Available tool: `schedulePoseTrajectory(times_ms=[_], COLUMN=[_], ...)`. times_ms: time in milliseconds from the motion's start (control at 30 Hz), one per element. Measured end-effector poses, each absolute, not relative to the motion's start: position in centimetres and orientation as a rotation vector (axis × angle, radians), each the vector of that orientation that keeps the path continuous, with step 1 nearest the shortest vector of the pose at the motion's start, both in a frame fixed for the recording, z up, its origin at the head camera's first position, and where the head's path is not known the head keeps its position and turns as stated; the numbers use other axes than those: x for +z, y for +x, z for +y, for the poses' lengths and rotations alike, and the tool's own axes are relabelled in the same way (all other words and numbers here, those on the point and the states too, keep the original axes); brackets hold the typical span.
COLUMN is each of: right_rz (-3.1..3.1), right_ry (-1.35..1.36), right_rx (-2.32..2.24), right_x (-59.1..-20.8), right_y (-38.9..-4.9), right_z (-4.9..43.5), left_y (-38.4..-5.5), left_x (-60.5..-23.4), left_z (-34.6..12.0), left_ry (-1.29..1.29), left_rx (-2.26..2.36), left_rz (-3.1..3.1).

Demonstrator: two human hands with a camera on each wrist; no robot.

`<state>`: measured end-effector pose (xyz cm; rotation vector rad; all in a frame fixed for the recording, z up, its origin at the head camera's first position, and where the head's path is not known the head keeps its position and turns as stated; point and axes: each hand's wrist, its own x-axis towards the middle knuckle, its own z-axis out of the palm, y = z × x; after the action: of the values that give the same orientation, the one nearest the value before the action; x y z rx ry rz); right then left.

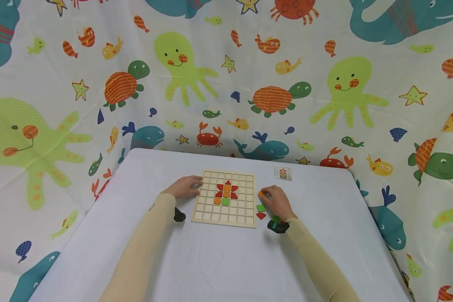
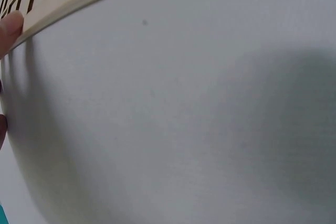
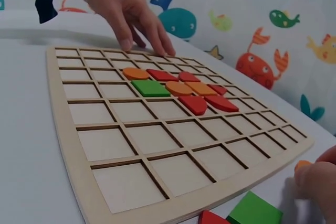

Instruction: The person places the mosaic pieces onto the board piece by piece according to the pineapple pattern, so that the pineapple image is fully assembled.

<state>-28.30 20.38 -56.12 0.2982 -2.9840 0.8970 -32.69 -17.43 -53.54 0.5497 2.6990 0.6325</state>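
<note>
A wooden grid board lies on the table. Near its middle several red petal-like pieces surround an orange square and an orange circle, with a red triangle at the far end. A green square and another orange circle sit in the row nearer me. My left hand rests its fingertips on the board's left edge; its thumb lies on the rim in the left wrist view. Right of the board, my right hand pinches a small orange piece, mostly hidden by fingers.
Beside the board's right edge lie a loose green square and a red piece. Another green piece is partly under my right wrist. A small pattern card lies at the back right. A sea-animal printed cloth hangs behind the table.
</note>
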Motion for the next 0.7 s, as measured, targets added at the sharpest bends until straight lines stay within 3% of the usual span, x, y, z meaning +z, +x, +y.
schedulePoseTrajectory(times_ms=[367, 700], right_rz=[-2.927, -2.903], right_ry=[0.287, 0.455], right_rx=[1.002, 0.982], right_x=[-55.4, -54.8], right_y=[-28.3, -27.4], right_z=[19.6, 17.5], left_y=[-32.5, -32.3], left_x=[-53.4, -53.0], left_z=[-17.3, -17.2], left_ry=[0.536, 0.544], left_rx=[0.635, 0.630], left_rz=[2.701, 2.702])
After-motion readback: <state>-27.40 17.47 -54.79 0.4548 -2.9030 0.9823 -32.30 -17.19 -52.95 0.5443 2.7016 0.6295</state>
